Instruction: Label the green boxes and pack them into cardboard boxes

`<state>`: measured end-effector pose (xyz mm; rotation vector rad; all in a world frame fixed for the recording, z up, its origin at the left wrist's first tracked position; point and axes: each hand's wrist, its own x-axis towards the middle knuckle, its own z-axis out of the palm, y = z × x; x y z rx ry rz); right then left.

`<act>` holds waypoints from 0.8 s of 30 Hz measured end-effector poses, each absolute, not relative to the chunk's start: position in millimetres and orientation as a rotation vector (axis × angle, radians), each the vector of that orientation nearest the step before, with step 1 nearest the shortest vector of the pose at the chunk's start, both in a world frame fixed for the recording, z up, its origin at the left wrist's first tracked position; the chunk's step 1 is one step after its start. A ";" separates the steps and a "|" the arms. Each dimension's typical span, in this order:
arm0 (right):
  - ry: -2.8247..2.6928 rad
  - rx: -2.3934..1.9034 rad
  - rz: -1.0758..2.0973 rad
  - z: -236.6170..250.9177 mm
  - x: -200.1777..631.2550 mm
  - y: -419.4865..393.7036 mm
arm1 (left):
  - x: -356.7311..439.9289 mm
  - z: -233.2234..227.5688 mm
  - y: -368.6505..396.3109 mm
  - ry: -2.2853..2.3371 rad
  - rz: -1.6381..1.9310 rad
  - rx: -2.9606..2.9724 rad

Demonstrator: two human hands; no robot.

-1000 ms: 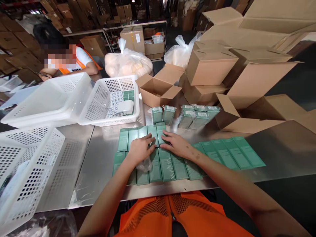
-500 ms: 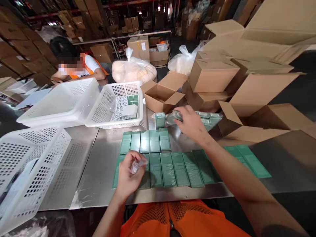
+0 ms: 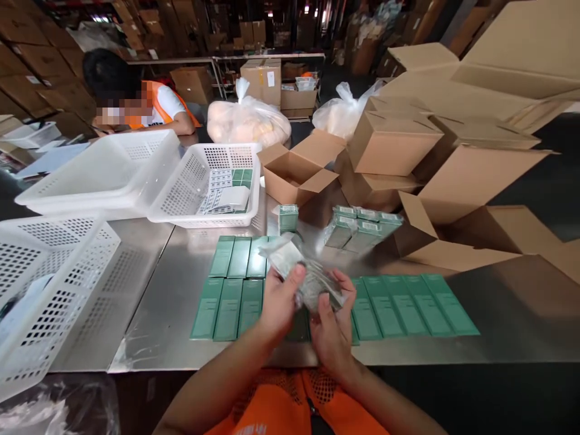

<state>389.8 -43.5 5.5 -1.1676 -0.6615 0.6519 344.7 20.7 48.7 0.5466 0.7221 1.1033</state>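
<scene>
Above the rows of green boxes, my left hand [image 3: 278,302] and my right hand [image 3: 334,332] both grip a small box in clear plastic wrap [image 3: 312,283]. The wrap is loose and crinkled, and the box is blurred. Beneath the hands lie flat green boxes [image 3: 226,308] in two rows on the metal table, some hidden by my hands. A single green box [image 3: 288,219] stands upright behind the back row. To its right sits a cluster of plastic-wrapped green boxes [image 3: 362,229].
White perforated baskets [image 3: 170,208] stand at the left, one holding green boxes and label sheets. Open cardboard cartons [image 3: 453,248] fill the right side. A smaller open carton [image 3: 283,190] and tied plastic bags [image 3: 247,121] stand behind. Another person [image 3: 167,115] sits at the far left.
My right hand has come back from the wrapped cluster with a wrapped box. My left hand has moved right to meet it, and both hands now hold the box.
</scene>
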 end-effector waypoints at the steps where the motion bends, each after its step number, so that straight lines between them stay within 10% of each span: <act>1: -0.657 -1.157 0.651 3.3 387.7 -44.0 | 345.8 47.0 14.0 0.700 1.047 0.558; 15: -1.013 -1.330 0.711 77.0 498.0 -0.8 | 309.1 23.7 -1.6 0.764 0.434 1.313; 24: -1.508 -1.846 0.331 20.4 522.0 71.7 | 273.0 12.7 1.9 0.762 1.113 1.411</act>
